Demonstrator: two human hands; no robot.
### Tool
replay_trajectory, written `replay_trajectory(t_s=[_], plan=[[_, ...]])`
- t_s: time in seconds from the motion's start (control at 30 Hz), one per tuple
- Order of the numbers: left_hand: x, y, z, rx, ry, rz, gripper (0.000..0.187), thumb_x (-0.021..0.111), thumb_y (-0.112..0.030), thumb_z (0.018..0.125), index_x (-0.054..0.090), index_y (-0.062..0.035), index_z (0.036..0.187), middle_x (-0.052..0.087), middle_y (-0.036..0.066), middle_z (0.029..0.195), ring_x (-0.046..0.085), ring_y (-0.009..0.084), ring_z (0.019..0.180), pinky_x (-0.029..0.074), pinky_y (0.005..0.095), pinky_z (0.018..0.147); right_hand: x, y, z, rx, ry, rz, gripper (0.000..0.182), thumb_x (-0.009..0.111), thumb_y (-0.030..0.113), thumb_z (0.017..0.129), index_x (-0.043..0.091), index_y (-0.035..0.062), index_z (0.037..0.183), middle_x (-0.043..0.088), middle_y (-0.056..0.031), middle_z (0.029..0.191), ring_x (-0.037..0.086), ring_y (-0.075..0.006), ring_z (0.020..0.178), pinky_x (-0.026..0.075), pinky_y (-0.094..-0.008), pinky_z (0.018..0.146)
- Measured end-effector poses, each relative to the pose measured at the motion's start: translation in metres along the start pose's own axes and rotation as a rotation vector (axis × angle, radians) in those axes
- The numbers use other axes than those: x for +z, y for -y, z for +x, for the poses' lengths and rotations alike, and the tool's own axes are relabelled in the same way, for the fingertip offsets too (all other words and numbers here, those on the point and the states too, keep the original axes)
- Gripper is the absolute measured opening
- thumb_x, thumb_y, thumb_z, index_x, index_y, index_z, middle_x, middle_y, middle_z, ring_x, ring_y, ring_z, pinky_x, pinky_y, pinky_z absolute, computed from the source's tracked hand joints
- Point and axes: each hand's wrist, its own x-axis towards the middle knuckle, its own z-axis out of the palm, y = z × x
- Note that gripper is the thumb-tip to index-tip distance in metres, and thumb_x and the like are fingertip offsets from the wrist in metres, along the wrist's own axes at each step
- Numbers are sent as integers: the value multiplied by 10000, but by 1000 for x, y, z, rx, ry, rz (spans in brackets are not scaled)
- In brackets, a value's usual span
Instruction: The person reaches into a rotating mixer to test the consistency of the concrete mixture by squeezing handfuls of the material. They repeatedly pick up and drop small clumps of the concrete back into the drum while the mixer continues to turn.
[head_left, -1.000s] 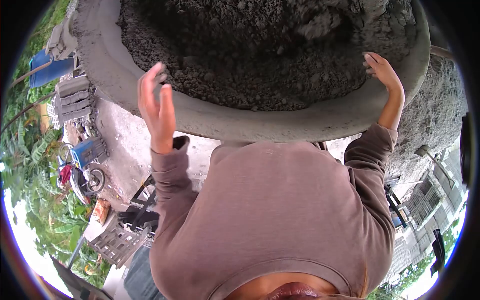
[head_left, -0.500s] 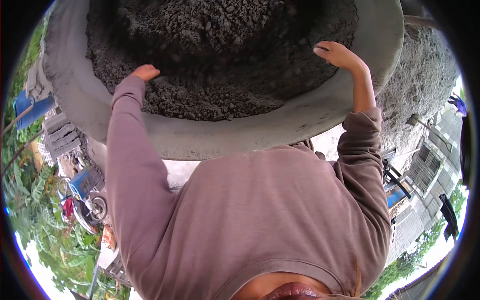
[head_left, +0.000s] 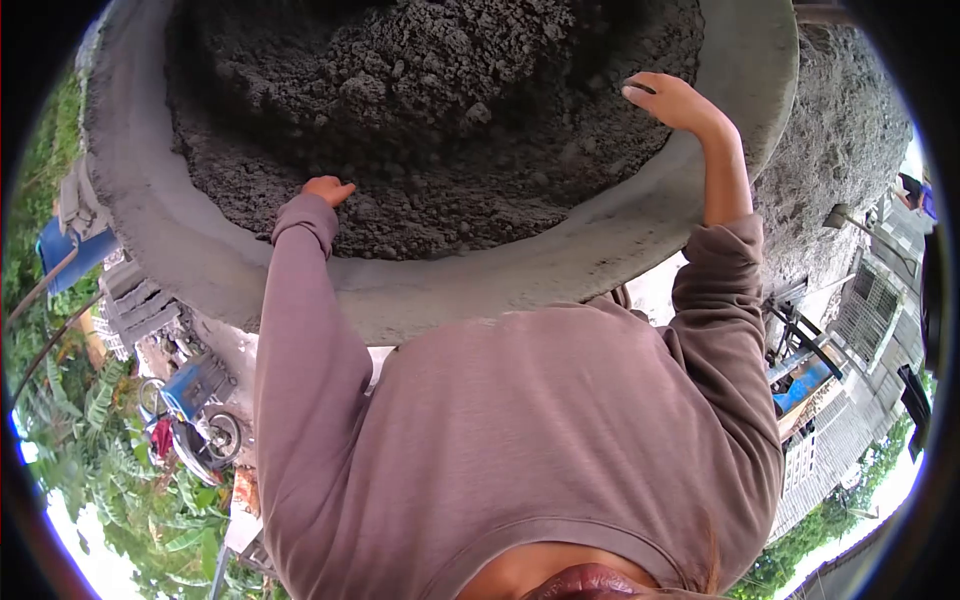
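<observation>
A wide round basin [head_left: 480,300] with a thick grey rim spreads across the top of the view. Inside lies a dark grey, crumbly mixture [head_left: 440,75], heaped in the middle. My left hand [head_left: 328,189] is over the near left part of the mixture, thumb apart, with its other fingers mostly turned downward out of sight. Above the right side of the basin my right hand [head_left: 672,101] hangs loosely bent, a gap showing between thumb and fingers and nothing seen in it. Both forearms reach over the near rim.
A rough grey pile [head_left: 830,130] stands beyond the basin's right side, with a long-handled tool [head_left: 850,220] nearby. At left are stacked grey blocks [head_left: 140,300], a blue container [head_left: 75,250] and a motorcycle [head_left: 200,430] among plants.
My left hand has moved right and toward my body, over the mixture, and its thumb now sticks out. My right hand is nearly where it was. The view has shifted slightly.
</observation>
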Motion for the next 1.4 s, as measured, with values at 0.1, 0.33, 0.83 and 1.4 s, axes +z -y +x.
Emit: replay_trajectory(t_s=[0.1, 0.33, 0.83, 1.4], plan=[[-18, -23, -15, 61, 29, 124, 475, 630, -512, 782, 746, -91, 970, 691, 184, 1015, 633, 335, 1028, 494, 429, 917, 2, -2, -2, 55, 6, 20, 586, 531, 491, 932, 546, 54, 1322, 576, -204, 1297, 526, -375, 1220, 421, -442, 1013], [-62, -78, -69, 293, -158, -77, 395, 573, -392, 874, 702, -31, 777, 686, 131, 765, 650, 286, 715, 488, 422, 676, 0, 4, -4, 61, -2, 9, 573, 528, 483, 936, 550, 55, 1317, 581, -201, 1290, 536, -372, 1207, 426, -445, 1004], [-94, -138, -203, 629, -231, -924, 431, 530, -300, 967, 614, 7, 677, 523, -38, 621, 429, 56, 617, 360, 252, 596, 9, 0, -6, -40, -11, 2, 564, 524, 469, 938, 562, 28, 1288, 576, -210, 1285, 520, -370, 1218, 412, -422, 1014], [-84, -123, -195, 369, -914, -425, 395, 577, -428, 880, 718, -71, 788, 630, 119, 648, 626, 287, 630, 465, 366, 594, 7, 8, -14, -20, 67, 136, 486, 485, 404, 968, 582, 5, 1229, 667, -166, 996, 653, -270, 756, 491, -406, 768]])
